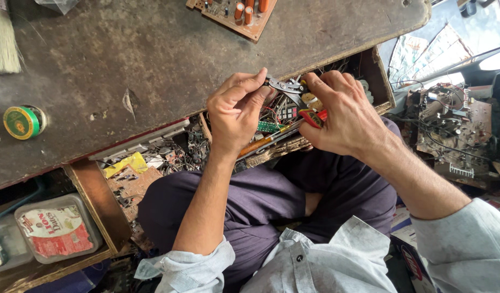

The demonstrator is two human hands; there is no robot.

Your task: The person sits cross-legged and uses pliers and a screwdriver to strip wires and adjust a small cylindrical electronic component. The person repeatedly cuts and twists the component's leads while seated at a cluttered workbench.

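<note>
Over the open wooden drawer crammed with wires and circuit scraps, just below the edge of the worn dark table, the right hand is closed round the red grips of the small metal-jawed pliers, whose tips point toward the left hand. The left hand's fingers are curled in a pinch at the plier tips; what they pinch is too small to tell. To do this well, I judge the pliers should bite squarely and lightly while the left hand steadies the piece close above the drawer.
</note>
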